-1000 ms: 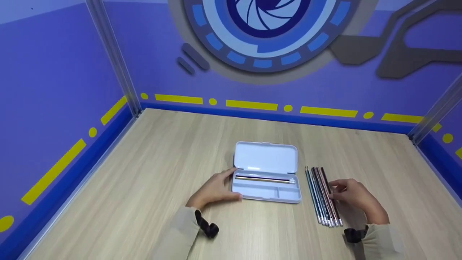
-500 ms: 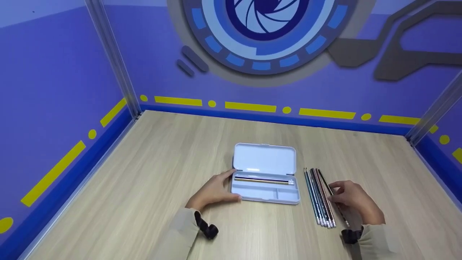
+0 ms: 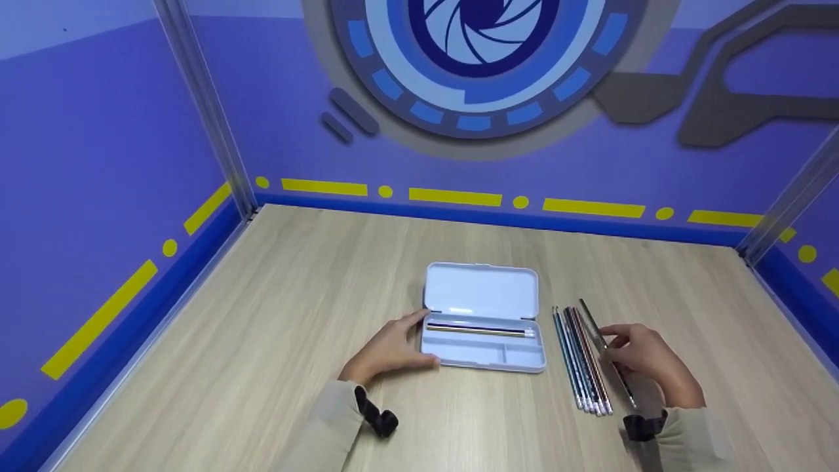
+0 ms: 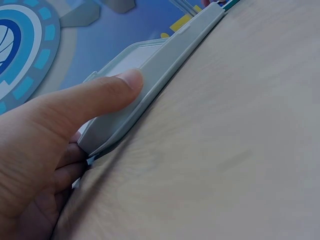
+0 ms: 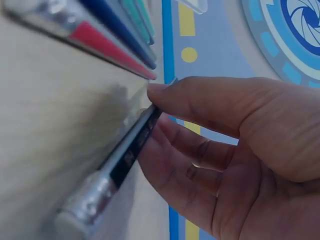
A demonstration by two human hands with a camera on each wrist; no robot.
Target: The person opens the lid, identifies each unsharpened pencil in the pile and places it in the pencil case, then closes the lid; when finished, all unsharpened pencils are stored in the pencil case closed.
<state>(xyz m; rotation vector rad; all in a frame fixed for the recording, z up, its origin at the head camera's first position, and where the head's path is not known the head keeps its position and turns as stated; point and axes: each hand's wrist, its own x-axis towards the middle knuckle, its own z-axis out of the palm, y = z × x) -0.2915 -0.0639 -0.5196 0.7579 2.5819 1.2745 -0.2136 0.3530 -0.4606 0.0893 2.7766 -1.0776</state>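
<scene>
A white pencil case (image 3: 485, 364) lies with its lid (image 3: 482, 290) up on the table, two pencils (image 3: 480, 329) in its back compartment. My left hand (image 3: 387, 347) grips the case's left end; in the left wrist view the thumb presses the front wall (image 4: 165, 67) and the other fingers bend round the end. Between thumb and fingertips, my right hand (image 3: 649, 357) pinches a dark pencil (image 5: 131, 155) with a white eraser, tilted off the table. Just left of it, several pencils (image 3: 580, 360) lie side by side, eraser ends toward me.
The wooden table (image 3: 314, 288) runs back to a printed blue-purple wall (image 3: 275, 118). Another wall (image 3: 98, 196) bounds its left side. A metal corner post (image 3: 208, 111) rises at the back left.
My right hand has drawn the dark pencil away from the right edge of the row and raised it slightly. The left hand and the case have stayed in place.
</scene>
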